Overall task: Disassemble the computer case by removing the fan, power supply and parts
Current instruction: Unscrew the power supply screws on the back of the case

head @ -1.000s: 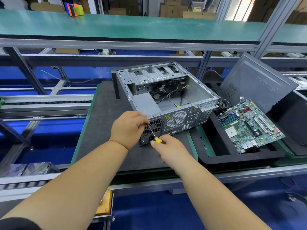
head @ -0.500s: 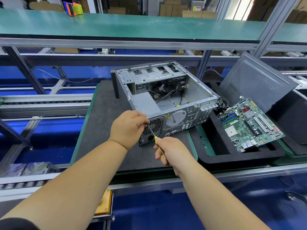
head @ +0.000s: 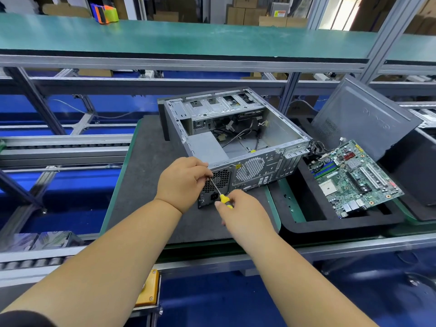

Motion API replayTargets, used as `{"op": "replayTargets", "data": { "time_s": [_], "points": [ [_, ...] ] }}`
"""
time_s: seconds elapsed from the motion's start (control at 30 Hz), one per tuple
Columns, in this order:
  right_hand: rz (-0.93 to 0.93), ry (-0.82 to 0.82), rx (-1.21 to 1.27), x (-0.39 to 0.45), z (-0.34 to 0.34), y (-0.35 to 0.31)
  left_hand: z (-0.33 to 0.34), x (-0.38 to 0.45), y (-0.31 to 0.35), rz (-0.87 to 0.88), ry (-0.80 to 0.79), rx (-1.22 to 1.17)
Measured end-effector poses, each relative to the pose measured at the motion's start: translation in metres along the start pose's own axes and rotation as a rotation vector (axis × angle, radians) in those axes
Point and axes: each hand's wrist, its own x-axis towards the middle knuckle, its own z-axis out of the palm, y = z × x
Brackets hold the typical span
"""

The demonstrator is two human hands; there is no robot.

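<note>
Head view: right hand [head: 238, 208] has regripped the screwdriver [head: 223, 197] handle, fingers pinching it.
Left hand [head: 184, 182]: still pinching the shaft against the power supply [head: 213, 185].
Meaning: screw still being undone.

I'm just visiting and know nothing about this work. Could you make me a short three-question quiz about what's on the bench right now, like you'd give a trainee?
1. True or false: the circuit board is still mounted inside the computer case.
2. Which hand holds the yellow handle of the screwdriver? A) left hand B) right hand
3. Fill in: the screwdriver tip points at the case's ____ panel, beside the power supply grille.

Key
1. False; it lies in the black foam tray to the right of the case.
2. B; the left hand steadies the shaft.
3. Rear.
</note>
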Motion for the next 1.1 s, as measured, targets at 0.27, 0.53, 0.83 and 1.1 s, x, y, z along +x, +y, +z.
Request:
{"op": "replayTargets", "data": {
  "time_s": [0.27,0.53,0.83,1.1],
  "points": [
    [0.474,-0.549,1.222,0.009,-0.009,0.005,-0.003,0.0,0.003,0.0,-0.03,-0.002],
    [0.355,-0.358,0.914,0.007,-0.003,0.001,-0.005,-0.025,0.011,-0.436,0.132,-0.365],
    [0.016,-0.099,0.12,0.0,0.0,0.0,0.005,-0.01,0.042,-1.288,-0.14,-1.212],
    [-0.101,0.002,-0.068,0.002,0.009,0.001,0.011,-0.001,0.048,-1.292,-0.107,-1.239]
  ]
}}
